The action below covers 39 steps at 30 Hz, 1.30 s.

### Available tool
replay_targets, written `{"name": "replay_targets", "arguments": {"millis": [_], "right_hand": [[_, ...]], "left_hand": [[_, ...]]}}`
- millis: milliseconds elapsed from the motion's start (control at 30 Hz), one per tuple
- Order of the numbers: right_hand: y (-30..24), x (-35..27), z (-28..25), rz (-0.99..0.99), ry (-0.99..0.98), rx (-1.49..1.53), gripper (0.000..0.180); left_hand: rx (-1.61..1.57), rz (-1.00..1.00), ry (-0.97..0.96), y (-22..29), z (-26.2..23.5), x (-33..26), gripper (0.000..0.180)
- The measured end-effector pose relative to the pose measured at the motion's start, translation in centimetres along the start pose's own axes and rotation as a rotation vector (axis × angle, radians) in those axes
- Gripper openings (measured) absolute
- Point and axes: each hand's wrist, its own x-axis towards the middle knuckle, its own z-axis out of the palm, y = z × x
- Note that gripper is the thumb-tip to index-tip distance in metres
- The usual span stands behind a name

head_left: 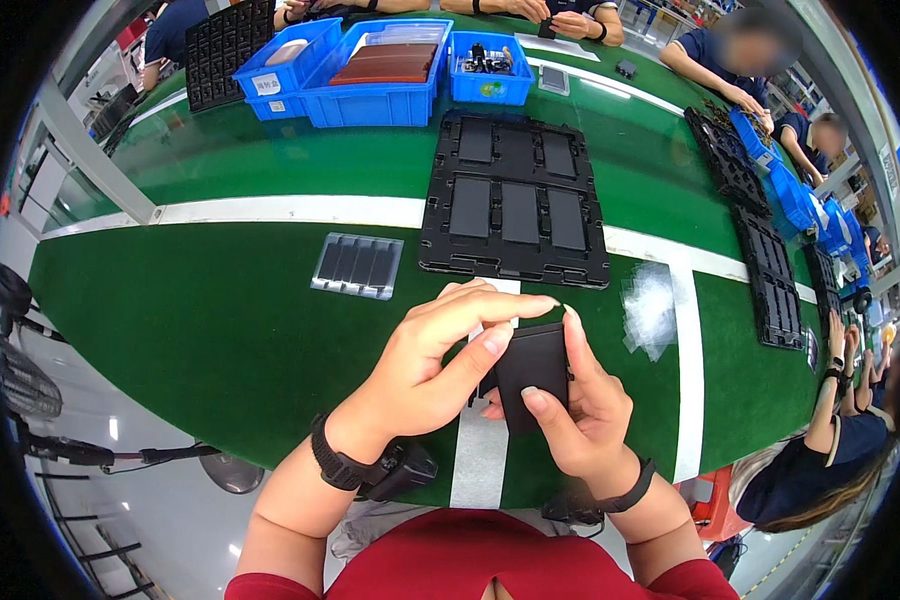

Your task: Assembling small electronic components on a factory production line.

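Observation:
A flat, black rectangular case is held upright and slightly tilted above the near part of the green table. My right hand is closed round its right side, with the thumb on the broad face and a finger along the right edge. At the upper left corner, my left hand has its thumb against the case and its index finger reaching over the top edge. Both hands are on this one case. Part of a second dark edge shows behind it, largely hidden by the fingers. Straight ahead lies a black tray with several flat black pieces in its pockets.
Left of the tray is a clear sheet with black strips; to its right, a pile of clear film. Blue bins stand at the far left. More black trays line the right side, where other people work.

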Motion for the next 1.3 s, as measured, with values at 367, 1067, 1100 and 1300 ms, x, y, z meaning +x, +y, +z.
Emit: {"name": "replay_targets", "arguments": {"millis": [367,1067,1100,1300], "right_hand": [[-0.1,-0.2,0.0,0.031,-0.021,0.031,0.059],[0.4,-0.4,0.8,-0.030,-0.151,-0.050,0.065],[0.5,-0.4,0.7,-0.031,-0.158,-0.052,0.065],[0.4,-0.4,0.9,-0.027,-0.143,-0.074,0.065]], "left_hand": [[0.101,0.097,-0.026,-0.2,0.0,-0.1,0.021],[0.001,-0.132,-0.053,0.8,-1.1,0.7,0.010],[0.051,-0.082,-0.047,0.6,-1.0,0.7,0.009],[0.256,0.049,-0.033,0.2,-0.6,0.5,0.012]]}}
